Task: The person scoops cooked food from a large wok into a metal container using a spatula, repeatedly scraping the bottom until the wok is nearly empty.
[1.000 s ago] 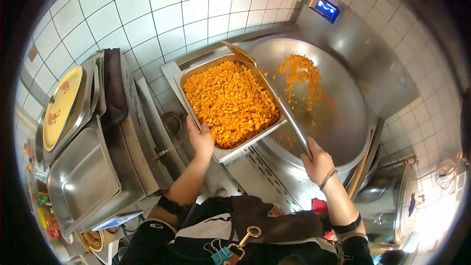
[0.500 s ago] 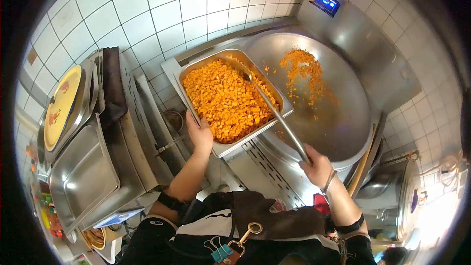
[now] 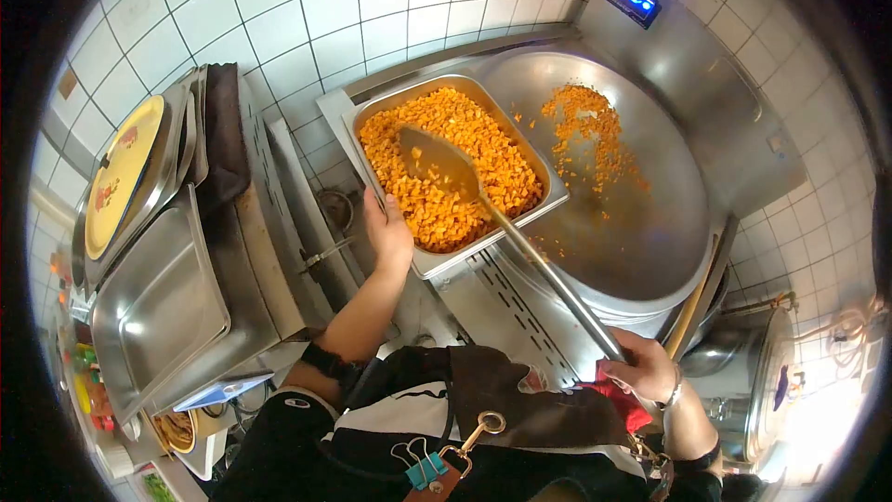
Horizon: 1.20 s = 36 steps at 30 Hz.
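A deep rectangular steel food pan (image 3: pixel 549 205) is heaped with small orange diced pieces (image 3: pixel 497 144) and rests at the left edge of a big round wok (image 3: pixel 641 242). My left hand (image 3: pixel 388 234) holds the pan's near left side, its fingertips at the outer wall. My right hand (image 3: pixel 643 367) is closed round the end of a long-handled wok spatula (image 3: pixel 548 270). The spatula's broad blade lies on the diced pieces, with a few bits stuck to it. More orange bits (image 3: pixel 585 121) cling to the wok's far wall.
On the left stand an unfilled steel pan (image 3: pixel 153 302), a yellow tray (image 3: pixel 124 177) and a dark cloth (image 3: pixel 223 135). A lit blue display (image 3: pixel 636 2) is on the steel backsplash. A wooden stick (image 3: pixel 692 302) leans along the wok's right side.
The spatula's blade has swung from the pan's far edge to lie flatter over the food. My right hand has moved right and toward me. The whole view has shifted slightly.
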Each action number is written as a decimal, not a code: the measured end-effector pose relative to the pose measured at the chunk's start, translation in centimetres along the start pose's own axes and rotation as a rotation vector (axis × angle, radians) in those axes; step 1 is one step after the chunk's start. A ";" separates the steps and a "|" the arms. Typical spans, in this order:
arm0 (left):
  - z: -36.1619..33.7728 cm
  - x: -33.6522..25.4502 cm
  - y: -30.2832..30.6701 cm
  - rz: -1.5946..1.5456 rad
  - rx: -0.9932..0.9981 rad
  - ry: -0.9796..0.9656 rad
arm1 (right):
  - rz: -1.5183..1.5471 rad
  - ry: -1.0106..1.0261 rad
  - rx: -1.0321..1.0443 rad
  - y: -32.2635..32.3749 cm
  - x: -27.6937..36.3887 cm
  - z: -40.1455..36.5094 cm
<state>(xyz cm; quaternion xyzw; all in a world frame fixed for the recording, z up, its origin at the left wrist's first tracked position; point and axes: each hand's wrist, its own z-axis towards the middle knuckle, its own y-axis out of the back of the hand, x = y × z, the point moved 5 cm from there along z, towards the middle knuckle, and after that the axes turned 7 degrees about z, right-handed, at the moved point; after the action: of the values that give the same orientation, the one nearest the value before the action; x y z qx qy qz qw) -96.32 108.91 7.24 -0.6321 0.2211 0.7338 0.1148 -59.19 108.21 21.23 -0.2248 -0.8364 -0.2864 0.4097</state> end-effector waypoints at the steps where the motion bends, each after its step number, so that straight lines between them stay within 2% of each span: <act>1: -0.1 -0.2 0.0 0.036 -0.002 0.000 | 0.020 -0.010 0.024 0.3 -0.2 -0.4; 4: 0.0 -0.1 0.0 0.061 -0.007 -0.002 | 0.185 -0.115 0.038 0.4 0.2 -1.5; 6: 0.1 0.3 -0.2 0.049 -0.006 -0.004 | 0.181 -0.127 0.039 0.1 -1.0 -1.5; 8: 0.2 0.3 -0.3 0.009 0.007 -0.009 | 0.080 -0.067 0.082 -0.6 -1.9 -1.0; 14: 0.3 0.1 -0.1 0.109 -0.021 -0.008 | 0.233 -0.087 0.106 -0.5 -0.6 -1.9; 17: 0.0 -0.4 0.0 0.046 -0.010 -0.014 | 0.135 0.063 0.009 -0.3 -0.8 -1.4; 20: 0.2 -0.1 -0.1 0.066 -0.008 -0.038 | 0.204 -0.055 0.060 -0.5 -2.9 -0.5; 22: 0.3 -0.1 -0.1 0.086 -0.021 -0.063 | 0.242 -0.049 0.104 -0.5 -2.4 -0.4; 24: 0.1 -0.4 0.0 0.113 -0.023 -0.087 | 0.404 0.013 0.094 -0.5 -1.3 -0.6; 26: 0.0 -0.7 0.1 0.066 0.000 -0.060 | 0.426 -0.007 0.058 -0.2 -1.3 -0.6; 28: 0.1 -0.6 0.2 0.089 0.004 -0.074 | 0.646 0.057 0.135 -0.2 -1.5 -0.3; 30: 0.1 -0.9 0.2 0.097 0.026 -0.073 | 0.752 0.080 0.111 0.0 -1.9 -0.1; 32: -0.4 -1.4 0.3 0.076 0.043 -0.038 | 1.002 0.146 0.157 0.6 -1.8 0.1; 34: -0.4 -1.9 0.4 0.080 0.065 -0.036 | 1.042 0.206 0.032 2.3 -1.3 0.3; 36: -0.3 -1.4 0.1 -0.029 0.106 -0.035 | 0.850 0.383 -0.173 5.1 0.1 1.4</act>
<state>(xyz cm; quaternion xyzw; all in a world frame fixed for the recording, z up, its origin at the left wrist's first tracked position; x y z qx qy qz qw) -95.87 108.84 8.63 -0.6154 0.2482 0.7303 0.1625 -56.90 112.92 22.09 -0.5235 -0.5530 -0.1984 0.6170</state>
